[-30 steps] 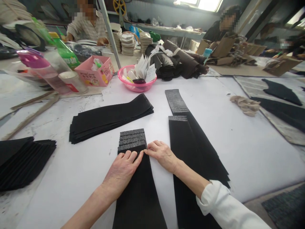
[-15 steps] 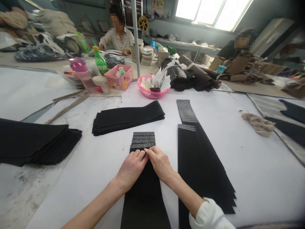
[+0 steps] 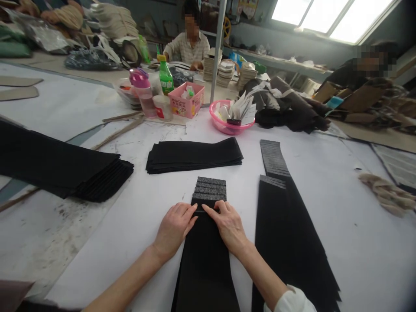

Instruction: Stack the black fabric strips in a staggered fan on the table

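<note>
A staggered stack of long black strips (image 3: 208, 260) lies on the white table (image 3: 325, 182) right in front of me, its far ends stepped and showing grey edges (image 3: 210, 187). My left hand (image 3: 173, 227) lies flat on the top strip near its far end, fingers stretched out together. My right hand (image 3: 229, 225) rests beside it, also flat, fingertips touching the top strip's far edge. Neither hand grips anything. A second fanned stack of black strips (image 3: 286, 225) lies to the right.
A flat pile of black strips (image 3: 195, 155) lies ahead, and another pile (image 3: 65, 167) at the left. Behind stand a pink bowl (image 3: 231, 123), a pink box (image 3: 188, 102), a green bottle (image 3: 165, 76) and cups. Two other people sit at the far side. A beige rag (image 3: 386, 193) lies right.
My view has swung left and up. Both hands stayed on the top strip; the right one slid inward onto it, fingertips at its far edge.
</note>
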Motion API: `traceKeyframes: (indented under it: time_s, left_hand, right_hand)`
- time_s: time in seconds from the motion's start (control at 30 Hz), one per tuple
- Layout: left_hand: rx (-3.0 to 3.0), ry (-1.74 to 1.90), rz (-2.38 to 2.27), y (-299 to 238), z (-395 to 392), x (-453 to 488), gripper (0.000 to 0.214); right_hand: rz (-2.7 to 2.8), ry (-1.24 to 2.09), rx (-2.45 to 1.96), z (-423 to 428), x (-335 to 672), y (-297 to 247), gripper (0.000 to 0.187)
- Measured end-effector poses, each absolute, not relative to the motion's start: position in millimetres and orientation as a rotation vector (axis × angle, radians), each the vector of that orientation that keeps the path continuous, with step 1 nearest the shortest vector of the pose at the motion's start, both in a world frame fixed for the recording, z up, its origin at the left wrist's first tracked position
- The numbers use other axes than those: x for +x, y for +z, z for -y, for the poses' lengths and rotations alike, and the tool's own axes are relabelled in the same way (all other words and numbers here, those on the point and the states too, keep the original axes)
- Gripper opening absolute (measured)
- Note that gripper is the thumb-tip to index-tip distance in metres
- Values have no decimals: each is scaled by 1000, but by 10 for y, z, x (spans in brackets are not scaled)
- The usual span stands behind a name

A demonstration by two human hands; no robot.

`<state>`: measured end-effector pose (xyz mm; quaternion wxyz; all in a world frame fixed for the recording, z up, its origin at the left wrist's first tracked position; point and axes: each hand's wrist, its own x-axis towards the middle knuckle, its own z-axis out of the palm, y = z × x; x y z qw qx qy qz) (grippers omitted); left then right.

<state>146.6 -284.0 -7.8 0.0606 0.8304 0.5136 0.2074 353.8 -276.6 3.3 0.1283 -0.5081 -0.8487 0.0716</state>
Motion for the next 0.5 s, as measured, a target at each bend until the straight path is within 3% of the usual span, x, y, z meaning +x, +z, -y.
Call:
traceKeyframes:
  time_s: [0.5]
  left_hand:
    - [2887, 216, -1526, 22, 2881, 1500, 42]
  right_hand:
    - [2673, 27, -1505, 2789, 3417, 91, 57]
